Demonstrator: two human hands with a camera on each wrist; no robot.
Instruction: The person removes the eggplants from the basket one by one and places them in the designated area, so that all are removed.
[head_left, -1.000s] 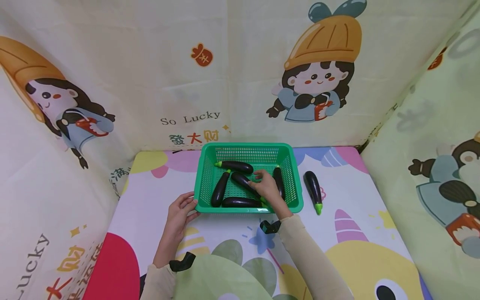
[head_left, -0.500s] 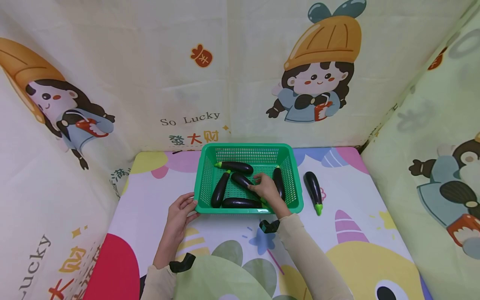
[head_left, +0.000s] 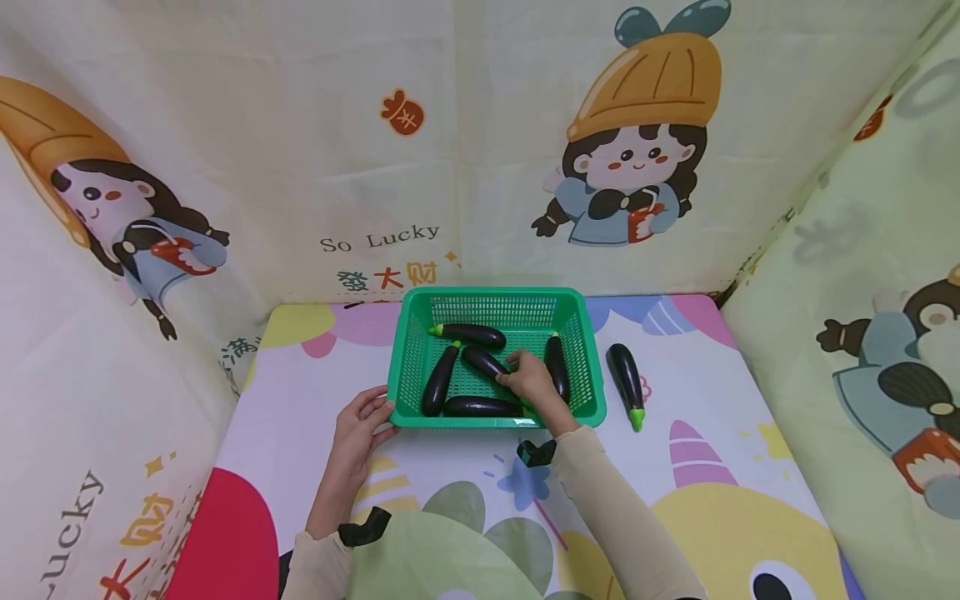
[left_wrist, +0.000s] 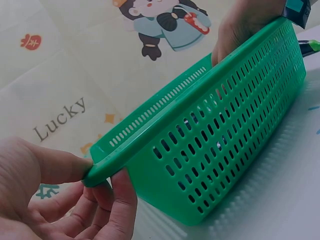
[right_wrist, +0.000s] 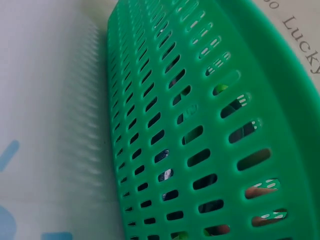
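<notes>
A green plastic basket [head_left: 495,422] with slotted walls stands on the table and holds several dark purple eggplants. My left hand [head_left: 358,429] pinches its left front corner; in the left wrist view, the thumb lies over the rim and the fingers are under it. Inside the basket, my right hand [head_left: 531,379] grips the diagonal middle eggplant [head_left: 482,361], thumb on its near side. The hand covers the stem half. In the right wrist view the basket wall [right_wrist: 200,125] hides most of that hand; bits of skin show through the slots.
Around the gripped eggplant lie others: one at the back [head_left: 472,335], one at the left [head_left: 440,381], one along the front [head_left: 483,407], one at the right [head_left: 557,367]. A loose eggplant [head_left: 626,386] lies on the patterned tablecloth right of the basket. Printed curtains [head_left: 495,192] enclose the table.
</notes>
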